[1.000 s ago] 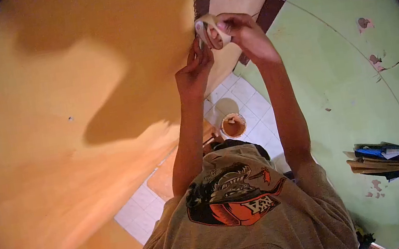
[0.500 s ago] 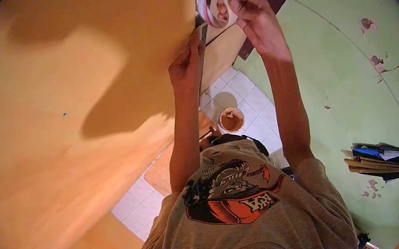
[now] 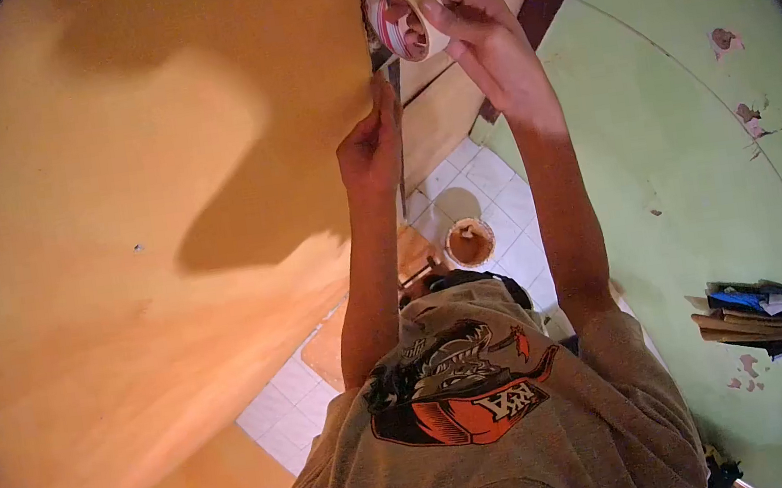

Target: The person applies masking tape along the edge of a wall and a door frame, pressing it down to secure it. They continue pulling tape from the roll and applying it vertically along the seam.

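Observation:
A roll of tape (image 3: 431, 29), pale with a printed inner core, is tilted at the top of the view. My right hand (image 3: 492, 38) grips it, with fingers through and around the ring. Below and left of the roll, my left hand (image 3: 370, 143) is closed against the dark edge (image 3: 394, 91) of the orange wall panel (image 3: 294, 109). Its fingertips press together at that edge; whatever they may pinch is too small to make out.
A round tub (image 3: 470, 242) with brownish contents stands on the white tiled floor (image 3: 490, 170) below. On the right, a green wall (image 3: 653, 130) with chipped patches carries a bundle of folded items (image 3: 761, 312). A thin cord (image 3: 673, 57) runs along it.
The roll and my right hand have moved slightly left in the view. My left hand sits a little lower, still closed at the panel edge. The view has shifted slightly.

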A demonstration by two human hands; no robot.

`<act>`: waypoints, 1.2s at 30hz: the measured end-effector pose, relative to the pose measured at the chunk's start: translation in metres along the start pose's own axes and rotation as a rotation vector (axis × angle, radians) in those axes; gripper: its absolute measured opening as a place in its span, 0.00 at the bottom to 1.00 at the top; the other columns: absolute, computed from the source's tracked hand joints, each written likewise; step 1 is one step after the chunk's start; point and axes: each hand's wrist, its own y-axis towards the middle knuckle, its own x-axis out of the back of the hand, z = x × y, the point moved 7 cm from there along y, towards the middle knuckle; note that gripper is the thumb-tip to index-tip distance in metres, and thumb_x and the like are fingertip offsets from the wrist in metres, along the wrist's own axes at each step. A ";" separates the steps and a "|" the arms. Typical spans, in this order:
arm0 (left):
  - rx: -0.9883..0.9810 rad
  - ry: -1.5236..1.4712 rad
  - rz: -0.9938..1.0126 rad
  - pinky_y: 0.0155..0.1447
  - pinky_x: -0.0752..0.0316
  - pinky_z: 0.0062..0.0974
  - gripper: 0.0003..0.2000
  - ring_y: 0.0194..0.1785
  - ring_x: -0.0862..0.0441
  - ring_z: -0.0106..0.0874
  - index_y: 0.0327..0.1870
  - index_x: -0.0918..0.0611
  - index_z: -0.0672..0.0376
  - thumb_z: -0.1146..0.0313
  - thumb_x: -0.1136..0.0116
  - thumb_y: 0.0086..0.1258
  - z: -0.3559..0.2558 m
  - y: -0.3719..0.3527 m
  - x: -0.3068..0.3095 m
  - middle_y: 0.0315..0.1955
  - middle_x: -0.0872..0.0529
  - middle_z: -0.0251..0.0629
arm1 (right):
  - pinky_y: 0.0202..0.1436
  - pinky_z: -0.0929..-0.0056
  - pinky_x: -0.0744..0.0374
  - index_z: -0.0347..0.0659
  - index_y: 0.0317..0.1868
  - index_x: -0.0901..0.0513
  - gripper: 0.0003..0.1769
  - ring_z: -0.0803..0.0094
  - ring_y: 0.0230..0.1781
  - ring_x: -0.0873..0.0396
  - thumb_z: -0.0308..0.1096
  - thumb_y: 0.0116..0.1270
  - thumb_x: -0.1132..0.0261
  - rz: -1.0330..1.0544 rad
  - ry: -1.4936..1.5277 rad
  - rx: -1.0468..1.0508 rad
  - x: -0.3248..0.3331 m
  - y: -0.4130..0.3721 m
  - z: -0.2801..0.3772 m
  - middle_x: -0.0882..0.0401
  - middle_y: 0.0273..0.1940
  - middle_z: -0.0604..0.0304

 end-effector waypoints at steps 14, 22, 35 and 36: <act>-0.013 -0.165 -0.129 0.77 0.31 0.49 0.23 0.71 0.35 0.51 0.68 0.31 0.77 0.83 0.61 0.72 0.011 -0.007 -0.014 0.63 0.32 0.61 | 0.56 0.75 0.24 0.29 0.50 0.19 0.10 0.72 0.47 0.19 0.24 0.70 0.37 0.214 0.311 0.268 -0.004 0.008 -0.009 0.15 0.46 0.58; -0.029 -0.129 -0.114 0.78 0.32 0.47 0.27 0.74 0.39 0.50 0.68 0.33 0.80 0.89 0.63 0.64 0.017 -0.009 -0.020 0.67 0.32 0.63 | 0.61 0.71 0.27 0.29 0.52 0.21 0.14 0.72 0.55 0.21 0.22 0.66 0.37 0.282 0.160 0.305 -0.011 0.017 0.018 0.17 0.51 0.55; -0.159 0.175 -0.024 0.80 0.36 0.48 0.21 0.75 0.34 0.49 0.68 0.32 0.79 0.81 0.60 0.75 0.010 -0.004 -0.011 0.69 0.29 0.64 | 0.39 0.78 0.24 0.33 0.43 0.14 0.16 0.78 0.30 0.22 0.41 0.74 0.36 0.177 -0.118 0.040 -0.022 0.038 0.050 0.16 0.34 0.63; -0.176 0.230 -0.015 0.80 0.37 0.47 0.21 0.75 0.34 0.49 0.68 0.32 0.79 0.81 0.59 0.75 0.015 -0.004 -0.015 0.69 0.29 0.64 | 0.39 0.78 0.24 0.33 0.43 0.14 0.16 0.78 0.30 0.22 0.41 0.74 0.36 0.183 -0.117 0.054 -0.025 0.039 0.053 0.16 0.34 0.63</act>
